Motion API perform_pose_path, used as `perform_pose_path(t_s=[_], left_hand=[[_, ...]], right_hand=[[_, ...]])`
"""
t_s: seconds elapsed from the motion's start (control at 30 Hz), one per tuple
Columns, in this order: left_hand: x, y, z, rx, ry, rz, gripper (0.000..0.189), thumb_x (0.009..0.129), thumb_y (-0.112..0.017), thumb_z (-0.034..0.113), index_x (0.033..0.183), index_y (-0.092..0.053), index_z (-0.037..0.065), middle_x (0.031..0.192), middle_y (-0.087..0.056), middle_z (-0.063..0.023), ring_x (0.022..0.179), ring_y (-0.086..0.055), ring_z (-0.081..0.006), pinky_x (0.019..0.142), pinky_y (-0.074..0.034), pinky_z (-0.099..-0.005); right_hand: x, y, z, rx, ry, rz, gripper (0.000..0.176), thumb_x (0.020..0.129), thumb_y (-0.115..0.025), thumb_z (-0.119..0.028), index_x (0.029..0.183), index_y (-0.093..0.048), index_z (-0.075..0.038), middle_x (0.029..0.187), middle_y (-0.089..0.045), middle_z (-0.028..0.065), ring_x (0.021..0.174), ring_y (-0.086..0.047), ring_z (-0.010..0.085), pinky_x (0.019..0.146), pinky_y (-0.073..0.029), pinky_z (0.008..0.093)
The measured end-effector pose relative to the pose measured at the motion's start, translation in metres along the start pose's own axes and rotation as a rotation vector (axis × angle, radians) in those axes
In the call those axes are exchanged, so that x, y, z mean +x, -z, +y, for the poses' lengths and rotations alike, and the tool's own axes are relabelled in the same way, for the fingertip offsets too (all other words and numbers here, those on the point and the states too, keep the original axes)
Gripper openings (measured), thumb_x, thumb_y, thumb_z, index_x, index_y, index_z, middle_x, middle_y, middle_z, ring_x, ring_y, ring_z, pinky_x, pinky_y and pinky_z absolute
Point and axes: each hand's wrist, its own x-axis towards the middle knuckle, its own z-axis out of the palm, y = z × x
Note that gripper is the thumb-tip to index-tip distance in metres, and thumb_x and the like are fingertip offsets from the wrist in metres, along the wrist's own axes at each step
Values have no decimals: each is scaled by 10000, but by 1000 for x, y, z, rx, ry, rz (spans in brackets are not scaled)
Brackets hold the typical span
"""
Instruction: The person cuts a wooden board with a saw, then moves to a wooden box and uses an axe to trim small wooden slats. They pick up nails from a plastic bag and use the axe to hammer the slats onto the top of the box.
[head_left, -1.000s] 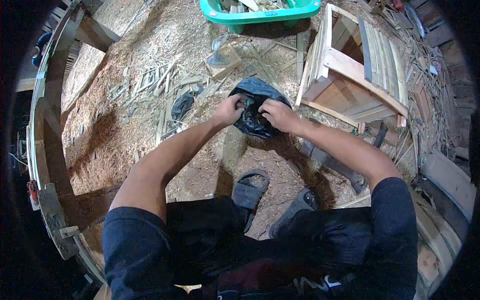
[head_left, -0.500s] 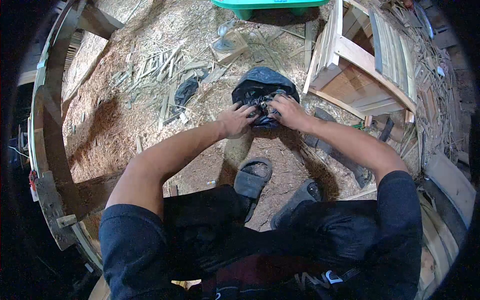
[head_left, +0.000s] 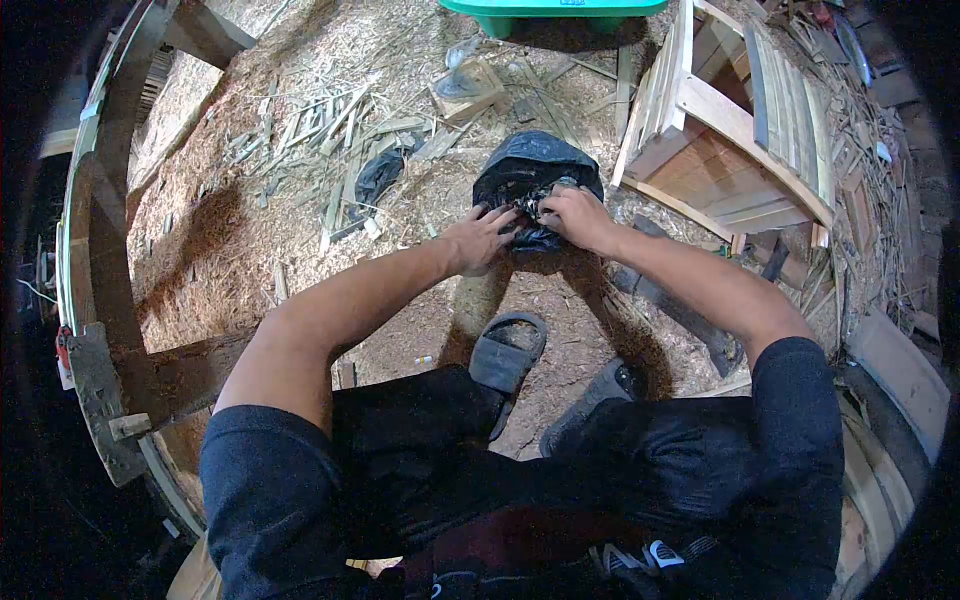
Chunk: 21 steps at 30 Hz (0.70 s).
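Note:
A black plastic bag (head_left: 537, 150) stands on the ground in front of my feet, its mouth open toward me. My left hand (head_left: 484, 240) rests at the bag's left edge, its fingers reaching onto the dark plastic. At the right side of the opening, my right hand (head_left: 577, 217) has its fingers curled in a pinch over the bag's contents. Small shiny bits show between the two hands, too small to name. What the right fingertips grip is hidden.
A wooden crate-like frame (head_left: 740, 150) stands at the right. A clear bag lies on a wooden block (head_left: 470, 90) ahead, below a green plastic table (head_left: 555, 8). Another black bag (head_left: 378, 178) lies left among wood scraps. A timber frame (head_left: 100, 250) runs along the left.
My right hand's fingers have drawn together more at the bag's mouth. The left hand has shifted slightly. The whole view has moved a little.

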Motion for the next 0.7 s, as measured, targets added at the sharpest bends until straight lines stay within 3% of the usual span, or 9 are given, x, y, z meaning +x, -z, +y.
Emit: perform_pose_path(t_s=[0.13, 0.23, 0.27, 0.43, 0.47, 0.57, 0.6, 0.7], left_hand=[[-4, 6, 2, -23, 1, 1, 750, 851, -621, 328, 1511, -323, 134, 1552, -300, -173, 1424, -320, -318, 1131, -289, -487], [-2, 3, 2, -7, 1, 51, 790, 820, -662, 293, 1510, -315, 126, 1546, -307, -168, 1416, -330, -322, 1124, -295, -502], [-4, 6, 1, -58, 3, 64, 780, 807, -675, 278, 1494, -342, 115, 1526, -335, -175, 1398, -354, -326, 1118, -309, -494], [4, 19, -10, -525, 66, 118, 657, 750, -724, 226, 1354, -523, 63, 1385, -488, -203, 1293, -472, -344, 1083, -376, -449], [2, 21, -8, -615, 98, 328, 465, 780, -709, 211, 1203, -626, 36, 1180, -617, -195, 1117, -600, -333, 983, -467, -403], [3, 48, -5, -980, 310, 450, 337, 817, -700, 167, 1121, -659, 28, 1002, -673, -159, 943, -665, -283, 860, -522, -371], [7, 52, -5, -974, 298, 610, 228, 845, -711, 129, 1040, -670, 17, 880, -686, -102, 822, -668, -195, 765, -535, -322], [9, 77, -4, -1212, 360, 631, 194, 851, -739, 134, 988, -666, 18, 895, -686, -58, 848, -643, -126, 763, -528, -307]], right_hand=[[8, 3, 0, -24, 12, -13, 202, 848, -691, -203, 993, -691, -63, 924, -653, 135, 925, -656, 309, 811, -513, 448], [15, 9, 4, 440, -180, 26, 180, 852, -671, -157, 971, -681, -22, 811, -659, 123, 763, -666, 223, 715, -532, 370], [21, 7, 4, 805, -230, 81, 171, 870, -646, -135, 963, -673, 6, 759, -659, 91, 665, -613, 134, 635, -516, 298], [20, 50, -2, 1062, -409, -43, 184, 924, -688, -160, 1019, -662, -5, 851, -682, 34, 709, -615, 95, 638, -503, 257], [20, 48, -1, 1149, -383, -38, 185, 923, -690, -161, 1025, -661, -9, 857, -684, 31, 712, -615, 95, 645, -502, 255], [17, 51, -2, 1219, -381, -17, 180, 926, -687, -165, 1037, -661, -26, 884, -691, 26, 733, -619, 95, 664, -496, 254], [14, 52, -5, 1211, -397, -8, 177, 928, -685, -167, 1040, -661, -32, 895, -694, 25, 741, -620, 95, 669, -494, 254], [13, 53, -18, 1160, -458, 111, 174, 935, -674, -179, 1049, -664, -49, 916, -695, 17, 770, -613, 81, 663, -485, 250]])
